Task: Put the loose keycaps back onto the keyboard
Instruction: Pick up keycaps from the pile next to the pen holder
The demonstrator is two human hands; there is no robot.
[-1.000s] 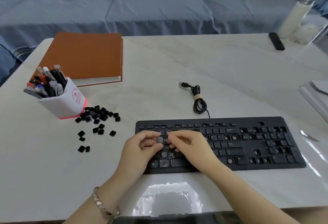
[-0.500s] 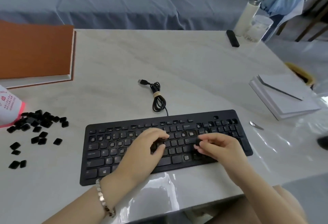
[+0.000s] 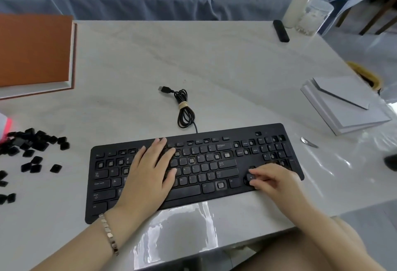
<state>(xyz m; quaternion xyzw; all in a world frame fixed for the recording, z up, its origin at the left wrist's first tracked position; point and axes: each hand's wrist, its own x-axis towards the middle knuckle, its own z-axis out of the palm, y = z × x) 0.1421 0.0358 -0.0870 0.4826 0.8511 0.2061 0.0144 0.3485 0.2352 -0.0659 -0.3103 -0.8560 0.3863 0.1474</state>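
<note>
One keyboard (image 3: 189, 190) is lying on the white table (image 3: 225, 62), its long edge running slightly uphill to the right; several of its sockets are showing bare switches. Two hands are working over it. The left hand (image 3: 148, 176) is resting flat on the left-centre keys, fingers straight and gripping nothing; one bracelet (image 3: 109, 235) is sitting on its wrist. The right hand (image 3: 272, 179) is pinching one keycap (image 3: 250, 177) between thumb and fingertips; this keycap is sitting at the lower right of the keyboard, in the arrow-key zone between the main block and the number pad, just ahead of the curled fingers; whether it is seated in a socket cannot be told. The loose keycaps (image 3: 32, 139) are lying on the table well to the left of the keyboard, apart from both hands; the pile is overlapping and running off the frame edge, so an exact count cannot be told. One bundled cable (image 3: 184, 109) is lying behind the keyboard; one orange book (image 3: 34, 51) is lying at far left; one white bottle (image 3: 297, 2), one clear jar (image 3: 313, 18) and one black remote (image 3: 281, 31) are standing together at the far right corner
</note>
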